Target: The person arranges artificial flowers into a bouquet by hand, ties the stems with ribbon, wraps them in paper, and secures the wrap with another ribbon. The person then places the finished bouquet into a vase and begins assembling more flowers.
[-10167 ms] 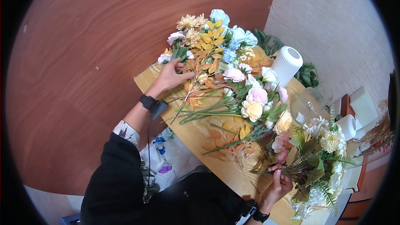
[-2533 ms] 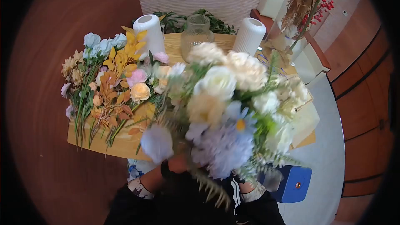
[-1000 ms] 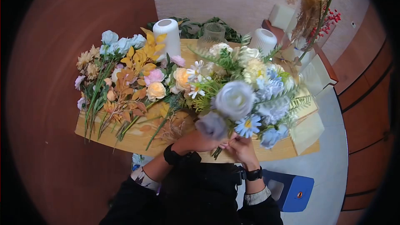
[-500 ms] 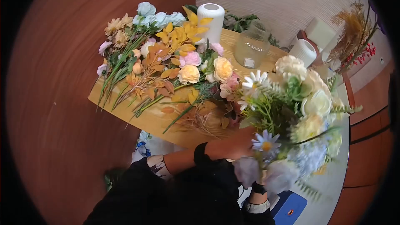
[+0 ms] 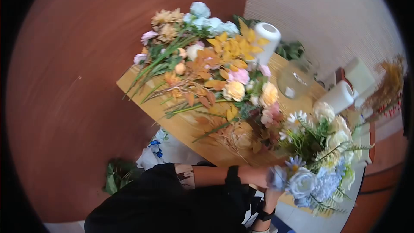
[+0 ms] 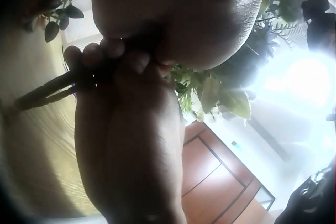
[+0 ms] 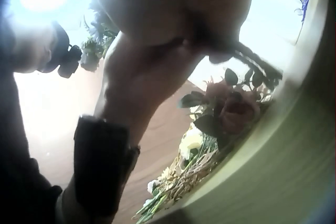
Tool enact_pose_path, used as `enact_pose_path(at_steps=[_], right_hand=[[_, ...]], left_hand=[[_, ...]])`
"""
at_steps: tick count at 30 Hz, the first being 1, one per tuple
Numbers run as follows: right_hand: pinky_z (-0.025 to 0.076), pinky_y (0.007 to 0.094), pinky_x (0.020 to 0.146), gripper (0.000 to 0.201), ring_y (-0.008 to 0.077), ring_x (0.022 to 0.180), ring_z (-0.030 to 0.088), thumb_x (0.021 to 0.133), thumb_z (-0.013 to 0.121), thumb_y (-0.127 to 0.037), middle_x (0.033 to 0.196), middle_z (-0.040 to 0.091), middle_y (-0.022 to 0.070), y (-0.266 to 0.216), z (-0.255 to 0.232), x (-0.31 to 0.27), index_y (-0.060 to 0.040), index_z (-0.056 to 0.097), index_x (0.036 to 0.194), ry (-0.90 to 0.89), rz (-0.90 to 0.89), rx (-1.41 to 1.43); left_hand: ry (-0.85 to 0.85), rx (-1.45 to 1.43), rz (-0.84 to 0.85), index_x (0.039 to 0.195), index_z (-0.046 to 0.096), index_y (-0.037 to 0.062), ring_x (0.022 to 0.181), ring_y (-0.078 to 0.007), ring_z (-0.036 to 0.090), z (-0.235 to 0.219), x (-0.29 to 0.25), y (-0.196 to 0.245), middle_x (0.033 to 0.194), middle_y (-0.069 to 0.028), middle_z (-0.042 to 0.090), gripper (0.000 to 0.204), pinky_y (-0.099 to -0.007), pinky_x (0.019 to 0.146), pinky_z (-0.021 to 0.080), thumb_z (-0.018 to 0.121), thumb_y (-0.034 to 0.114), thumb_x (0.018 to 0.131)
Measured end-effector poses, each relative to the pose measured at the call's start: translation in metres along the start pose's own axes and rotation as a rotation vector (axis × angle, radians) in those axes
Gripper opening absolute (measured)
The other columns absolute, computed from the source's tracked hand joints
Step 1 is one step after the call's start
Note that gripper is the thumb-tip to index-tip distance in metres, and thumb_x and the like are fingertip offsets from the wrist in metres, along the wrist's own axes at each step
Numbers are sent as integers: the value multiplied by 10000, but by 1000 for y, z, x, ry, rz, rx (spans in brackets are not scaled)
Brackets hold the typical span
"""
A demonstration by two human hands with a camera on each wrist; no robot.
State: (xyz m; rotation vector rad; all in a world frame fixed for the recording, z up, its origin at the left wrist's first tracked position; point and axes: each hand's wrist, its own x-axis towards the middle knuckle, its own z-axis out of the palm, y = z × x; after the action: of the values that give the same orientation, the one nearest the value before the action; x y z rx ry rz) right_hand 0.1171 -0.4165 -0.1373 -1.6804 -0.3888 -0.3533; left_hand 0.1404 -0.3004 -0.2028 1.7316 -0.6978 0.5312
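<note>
A mixed bouquet of artificial flowers [image 5: 303, 183], with blue roses, white and cream blooms, daisies and fern, leans to the right over the table's near right end. My left hand [image 5: 255, 176] reaches across my body and holds it just below the blooms. Close beside it, my right hand [image 5: 271, 196] grips the same bundle, partly hidden behind the flowers in the head view. In the left wrist view, curled fingers wrap the bundled stems [image 6: 50, 90], whose cut ends stick out past them. The right wrist view shows the stem ends [image 7: 258, 64] pointing down toward the table.
Loose flower stems [image 5: 185, 77] with yellow leaves, peach and pale blue blooms cover the table's [image 5: 138, 92] left half. Behind stand a white ribbed vase [image 5: 266, 45], a clear glass vase [image 5: 293, 77] and another white vase [image 5: 337, 96]. White wrapping [image 5: 148, 159] lies below the near edge.
From holding flowers on the table, my left hand has joined the right at the bouquet. Over the last second the head view has turned left, and the bouquet now sits farther right in it.
</note>
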Motion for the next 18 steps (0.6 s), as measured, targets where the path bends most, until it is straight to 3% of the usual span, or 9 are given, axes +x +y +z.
enact_pose_path(at_steps=[6,8,10,11,12,13,14,15,18], right_hand=[[432,318,784,272,186,901,513,851,537,-135,981,527,89,-22,41,4,-3,494,1085,87,179,227],[420,260,671,224,125,758,475,889,514,-169,848,480,36,-30,43,12,-16,481,1048,23,159,405],[323,189,549,189,59,635,360,919,486,-199,749,391,-2,-44,37,26,-27,460,992,-169,359,748],[248,185,494,153,39,595,294,934,442,-167,705,347,-16,-43,38,29,-31,440,1005,-170,323,756],[248,185,494,153,39,595,294,934,442,-167,705,347,-16,-40,34,32,-31,440,1005,-177,322,765],[251,182,495,171,40,594,301,931,456,-192,712,357,-15,-36,29,34,-33,433,992,-170,331,758],[254,178,496,193,42,593,308,929,470,-216,718,367,-14,-33,25,36,-35,427,980,-165,341,748],[252,181,488,152,40,577,298,919,482,-159,710,361,-15,-32,25,38,-38,423,991,-128,326,728],[346,247,563,12,128,644,391,861,483,-23,776,452,53,-52,31,39,-33,479,866,17,431,642]], left_hand=[[-389,119,-306,1047,517,-46,925,-268,533,-80,71,115,936,-168,533,305,-345,771,427,553,160,826],[-125,-42,-396,1080,510,-47,953,-283,525,-111,69,137,976,-174,526,324,-349,809,420,544,125,807],[-115,223,-313,1104,513,-22,989,-286,519,-180,60,162,1034,-179,522,324,-345,836,420,527,117,811],[30,138,-408,1081,540,-11,949,-283,549,-214,45,168,1005,-161,568,279,-342,838,431,506,122,838],[170,548,-381,1022,577,-9,889,-234,586,-248,26,162,931,-118,620,222,-332,810,455,494,128,868],[453,210,-732,972,606,-2,818,-186,604,-282,10,169,862,-81,648,186,-312,764,475,483,101,877],[634,666,-539,973,608,4,824,-166,601,-317,-19,150,891,-96,646,175,-291,746,476,485,66,865],[803,733,-674,1008,590,-13,902,-243,602,-350,-40,153,978,-145,620,344,-314,795,474,460,-74,695],[917,1493,-592,971,595,-27,851,-339,583,-426,-109,135,894,-199,606,263,-365,785,466,503,31,731]])
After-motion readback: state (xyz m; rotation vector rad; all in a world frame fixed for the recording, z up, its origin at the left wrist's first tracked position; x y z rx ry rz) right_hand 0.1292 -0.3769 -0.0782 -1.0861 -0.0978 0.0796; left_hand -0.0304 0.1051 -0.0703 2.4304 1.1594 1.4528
